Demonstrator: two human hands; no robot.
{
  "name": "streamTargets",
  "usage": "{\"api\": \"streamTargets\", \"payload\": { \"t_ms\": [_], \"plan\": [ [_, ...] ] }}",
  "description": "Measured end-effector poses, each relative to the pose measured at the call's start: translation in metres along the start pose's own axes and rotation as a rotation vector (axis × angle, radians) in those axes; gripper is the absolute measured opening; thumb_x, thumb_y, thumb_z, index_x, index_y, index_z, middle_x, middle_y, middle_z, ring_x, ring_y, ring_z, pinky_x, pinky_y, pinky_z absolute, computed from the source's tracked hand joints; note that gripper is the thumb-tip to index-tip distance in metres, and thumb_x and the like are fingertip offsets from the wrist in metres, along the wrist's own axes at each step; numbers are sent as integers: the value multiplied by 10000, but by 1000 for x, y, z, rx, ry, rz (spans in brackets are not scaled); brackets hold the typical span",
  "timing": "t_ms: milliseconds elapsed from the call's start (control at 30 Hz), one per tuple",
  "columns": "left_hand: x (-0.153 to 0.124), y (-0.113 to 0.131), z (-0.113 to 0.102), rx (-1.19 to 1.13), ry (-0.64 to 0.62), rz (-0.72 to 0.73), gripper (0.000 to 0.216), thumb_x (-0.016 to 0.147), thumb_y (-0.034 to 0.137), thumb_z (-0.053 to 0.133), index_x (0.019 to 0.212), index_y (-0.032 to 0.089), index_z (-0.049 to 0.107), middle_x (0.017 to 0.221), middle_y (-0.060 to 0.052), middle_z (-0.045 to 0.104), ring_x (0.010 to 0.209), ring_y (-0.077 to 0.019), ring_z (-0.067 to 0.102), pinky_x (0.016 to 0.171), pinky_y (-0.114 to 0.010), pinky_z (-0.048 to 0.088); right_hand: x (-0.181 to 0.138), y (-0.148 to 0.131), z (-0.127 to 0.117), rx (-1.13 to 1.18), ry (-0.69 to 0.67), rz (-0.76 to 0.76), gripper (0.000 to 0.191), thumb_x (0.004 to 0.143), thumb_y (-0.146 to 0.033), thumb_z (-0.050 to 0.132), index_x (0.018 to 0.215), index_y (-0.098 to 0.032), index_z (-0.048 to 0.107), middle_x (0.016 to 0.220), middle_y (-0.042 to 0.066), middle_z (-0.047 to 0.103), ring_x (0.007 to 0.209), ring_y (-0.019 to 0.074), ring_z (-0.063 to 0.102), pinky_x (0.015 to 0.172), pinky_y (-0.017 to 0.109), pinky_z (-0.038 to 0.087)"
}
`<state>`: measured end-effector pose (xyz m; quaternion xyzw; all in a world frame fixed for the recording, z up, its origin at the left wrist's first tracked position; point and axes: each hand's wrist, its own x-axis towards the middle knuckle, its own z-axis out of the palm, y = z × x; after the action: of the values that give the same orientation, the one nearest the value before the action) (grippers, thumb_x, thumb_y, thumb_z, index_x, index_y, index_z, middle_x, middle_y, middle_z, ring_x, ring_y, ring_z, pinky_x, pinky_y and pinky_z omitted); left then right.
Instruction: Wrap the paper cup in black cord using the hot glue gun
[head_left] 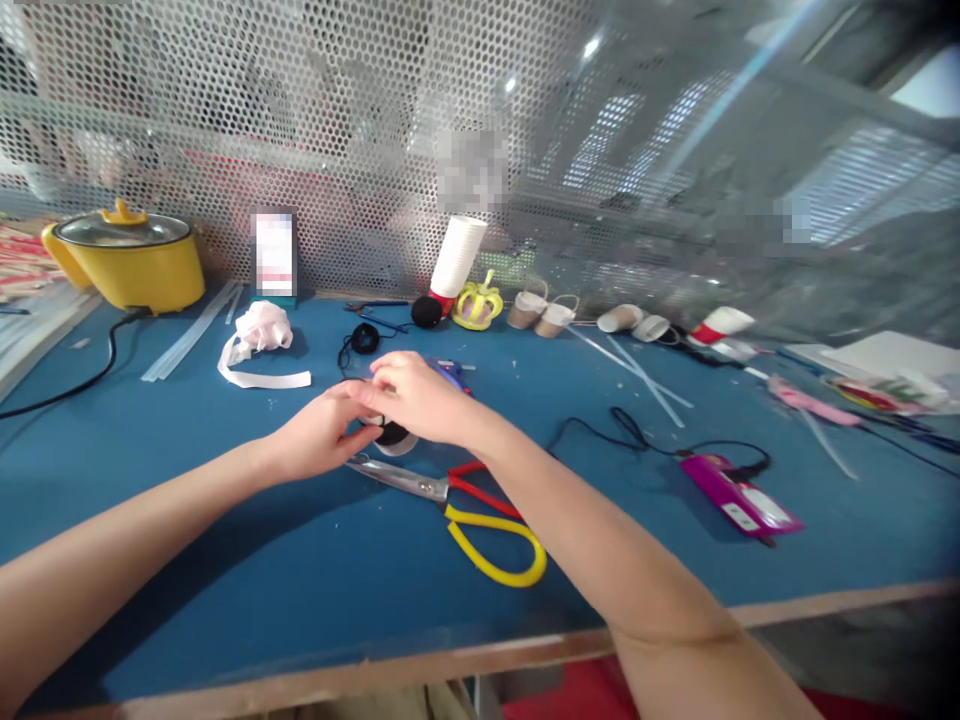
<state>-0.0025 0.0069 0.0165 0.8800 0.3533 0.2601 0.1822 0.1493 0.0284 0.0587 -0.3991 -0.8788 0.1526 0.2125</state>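
Note:
Near the middle of the table, my left hand (322, 428) and my right hand (421, 398) meet with curled fingers at a small round black-and-white piece (396, 438). My fingers cover much of it, so its exact kind cannot be made out. Just beyond them lies a small coil of black cord (365, 339), with a loose strand trailing toward my hands. Large scissors (420, 485) with one red and one yellow handle rest slightly open in front of the piece, partly under my right forearm. A blue tool (448, 374), probably a glue gun, is half hidden behind my right hand.
Crumpled white ribbon (262, 328) and a yellow electric pot (139, 262) are on the left. Along the back stand a phone (274, 255), stacked paper cups (458, 255), a yellow crown-like piece (478, 303) and small baskets (527, 307). A purple power strip (739, 497) with cables lies right.

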Motion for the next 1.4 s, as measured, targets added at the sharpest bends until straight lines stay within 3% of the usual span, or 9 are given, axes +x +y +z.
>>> {"api": "streamTargets", "payload": {
  "t_ms": [100,200,367,467,667,1033,1400],
  "plan": [
    [0,0,-2,-1,0,7,182,797,227,431,797,132,586,977,-121,601,927,-224,557,800,-351,459,1,-1,8,162,-35,71,322,805,-334,492,551,-147,555,854,68,613,808,159,566,745,301,425],
    [0,-1,-7,-106,1,4,170,806,249,438,784,145,571,1062,-108,589,1007,-221,541,859,-330,439,-5,6,1,400,118,135,193,790,-246,501,661,-143,599,1052,76,585,887,144,569,781,280,429],
    [1,0,-15,-419,-17,-45,293,812,306,462,1037,142,554,1265,-95,513,1143,-225,485,963,-332,381,-25,10,-12,695,288,248,162,763,-291,550,828,-155,609,878,39,628,795,113,584,779,264,444],
    [1,3,-16,-498,-47,-61,377,813,301,466,1158,156,506,1261,-77,525,1157,-220,477,983,-349,367,-34,12,-10,706,368,295,201,721,-315,599,849,-161,610,783,15,621,744,113,572,736,256,453],
    [0,4,-17,-505,-80,-46,323,814,308,473,1090,167,562,1237,-56,548,1139,-215,491,980,-334,372,-43,20,-3,672,418,317,245,714,-373,601,830,-158,607,753,15,612,686,109,548,659,245,445],
    [0,5,-17,-484,-114,-57,316,810,341,471,1060,177,571,1199,-41,575,1113,-222,505,968,-335,388,-56,11,-4,624,411,263,232,744,-405,569,777,-175,588,877,39,608,829,148,570,762,283,462],
    [0,5,-18,-479,-141,-29,320,812,340,467,1067,176,572,1233,-50,551,1111,-230,508,967,-342,387,-57,8,-6,546,434,236,202,776,-373,536,716,-180,541,870,41,585,831,154,573,764,280,460]
  ]
}}
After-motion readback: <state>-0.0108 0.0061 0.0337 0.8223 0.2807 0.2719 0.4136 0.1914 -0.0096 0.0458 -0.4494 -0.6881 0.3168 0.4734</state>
